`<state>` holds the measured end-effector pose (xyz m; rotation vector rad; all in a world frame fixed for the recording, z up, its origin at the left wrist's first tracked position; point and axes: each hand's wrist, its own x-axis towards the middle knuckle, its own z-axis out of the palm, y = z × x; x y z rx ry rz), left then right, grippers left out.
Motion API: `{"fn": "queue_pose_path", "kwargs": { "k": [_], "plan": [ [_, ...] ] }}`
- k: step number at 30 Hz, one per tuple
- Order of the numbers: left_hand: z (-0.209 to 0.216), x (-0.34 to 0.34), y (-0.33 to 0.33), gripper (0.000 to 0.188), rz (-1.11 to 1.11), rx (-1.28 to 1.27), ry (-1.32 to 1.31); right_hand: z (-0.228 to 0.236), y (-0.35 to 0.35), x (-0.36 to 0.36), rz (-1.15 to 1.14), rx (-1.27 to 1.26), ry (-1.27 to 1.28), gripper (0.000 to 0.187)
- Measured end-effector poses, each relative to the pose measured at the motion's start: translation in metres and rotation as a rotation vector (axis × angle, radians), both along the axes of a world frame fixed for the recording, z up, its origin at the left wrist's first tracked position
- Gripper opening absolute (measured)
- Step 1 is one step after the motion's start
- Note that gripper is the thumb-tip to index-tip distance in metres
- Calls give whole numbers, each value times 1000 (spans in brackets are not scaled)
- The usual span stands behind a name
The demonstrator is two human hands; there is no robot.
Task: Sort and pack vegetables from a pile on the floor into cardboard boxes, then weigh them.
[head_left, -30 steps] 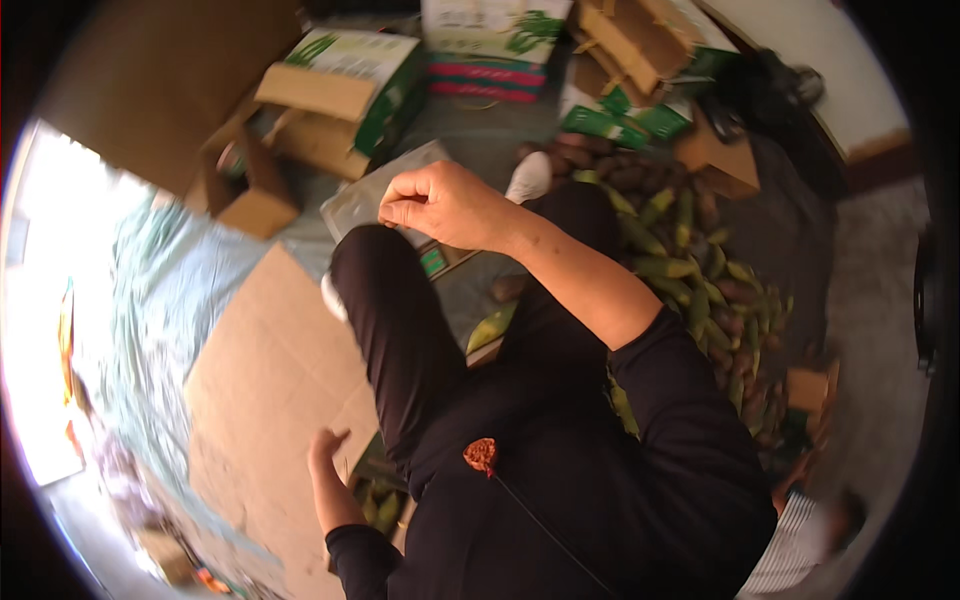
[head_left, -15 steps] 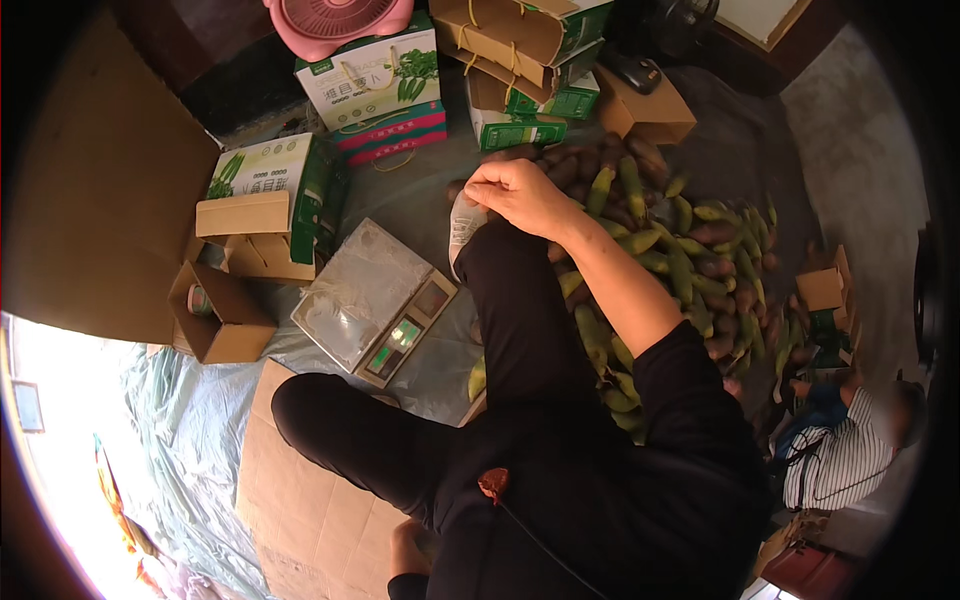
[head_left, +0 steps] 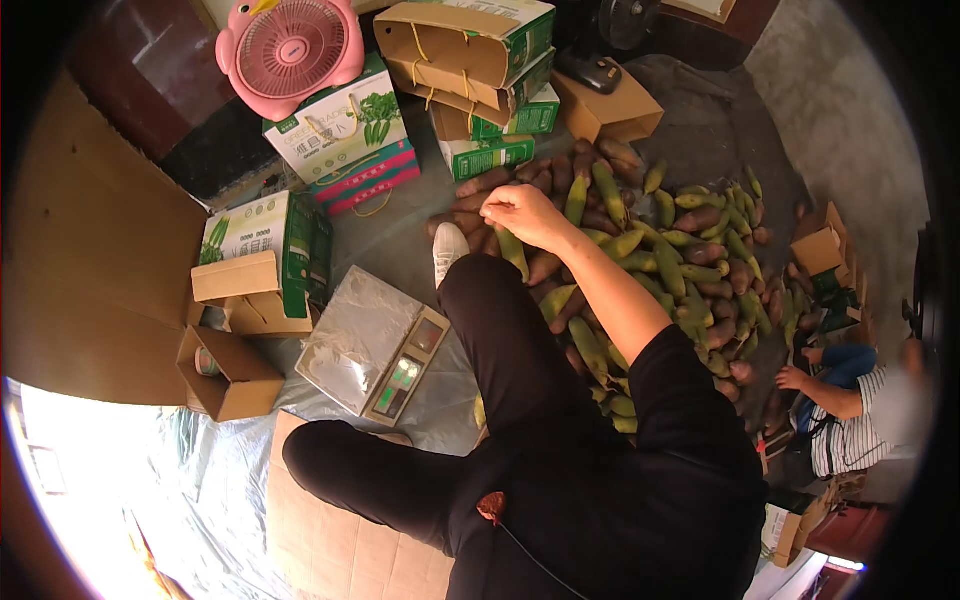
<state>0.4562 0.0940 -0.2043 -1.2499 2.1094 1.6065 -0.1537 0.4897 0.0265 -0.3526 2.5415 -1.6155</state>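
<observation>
My right hand [head_left: 524, 214] reaches out over the near-left side of a big heap of long green and brownish radishes [head_left: 668, 266]. Its fingertips are pinched together; whatever sits between them, if anything, is too small or hidden to make out. A green radish [head_left: 512, 253] lies just below this hand, and brown ones are close beyond it. Left of my outstretched leg, a flat electronic scale [head_left: 362, 335] rests on plastic sheeting, nothing but a crumpled film on its pan. My left hand is out of sight.
Printed cartons [head_left: 255, 250] and a small open brown box [head_left: 232, 375] stand left of the scale. A pink fan [head_left: 293, 52] sits on cartons at the back. Another black device lies on a brown box [head_left: 612, 105]. At far right sits a person in a striped shirt [head_left: 848, 432].
The view has shifted, with the fan and scale lower in it. My left hand, low in the earlier frame, has gone from view. My right hand stays pinched near the heap.
</observation>
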Motion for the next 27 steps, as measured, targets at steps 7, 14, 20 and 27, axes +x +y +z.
{"fn": "queue_pose_path", "kwargs": {
  "k": [7,14,20,27],
  "plan": [
    [-42,-6,-25,19,280,18,96,-44,41,-28,-253,76,26,19],
    [-5,-92,-93,10,462,-95,293,-66,57,-72,-377,-114,-59,20],
    [152,-298,-129,33,120,-631,499,-74,99,-137,-542,-217,23,23],
    [226,-437,-36,24,-527,-814,499,-55,84,-224,-620,-209,78,41]
  ]
}}
